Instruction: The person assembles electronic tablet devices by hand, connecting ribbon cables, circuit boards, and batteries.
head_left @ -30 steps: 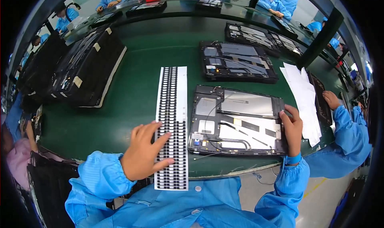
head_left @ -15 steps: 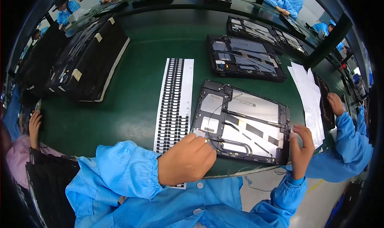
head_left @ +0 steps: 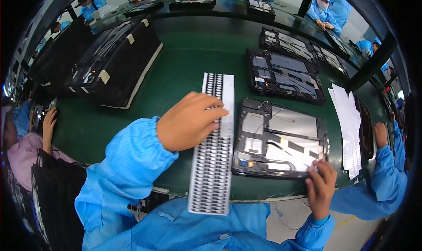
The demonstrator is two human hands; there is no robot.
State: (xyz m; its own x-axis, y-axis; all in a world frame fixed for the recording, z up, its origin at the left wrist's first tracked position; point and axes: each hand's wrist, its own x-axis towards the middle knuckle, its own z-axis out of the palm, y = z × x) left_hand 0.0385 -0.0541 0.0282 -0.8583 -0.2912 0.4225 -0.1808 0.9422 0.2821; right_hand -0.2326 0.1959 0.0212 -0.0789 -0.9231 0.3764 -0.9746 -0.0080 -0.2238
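My left hand (head_left: 191, 121) reaches over a long white sheet (head_left: 227, 92) bearing rows of small black stickers. Its fingers are bent and spaced apart, with the tips over the sheet's upper middle; no sticker shows between them. Right of the sheet lies an opened tablet-like device (head_left: 292, 119) with a black frame, silvery panels and dark cables. My right hand (head_left: 323, 185) holds its near right corner, fingertips on top and thumb at the near edge. The sheet's lower end sticks out past the table's front edge.
More opened devices (head_left: 285, 73) lie at the back right. Loose white paper (head_left: 345, 123) is on the right. Large black holders (head_left: 132, 62) with devices stand at the left. Co-workers' hands show at the left (head_left: 49, 123) and right (head_left: 380, 134).
My left hand has moved from the device's near left corner up and left onto the sticker sheet. My right hand has come onto the device's corner. The view has shifted.
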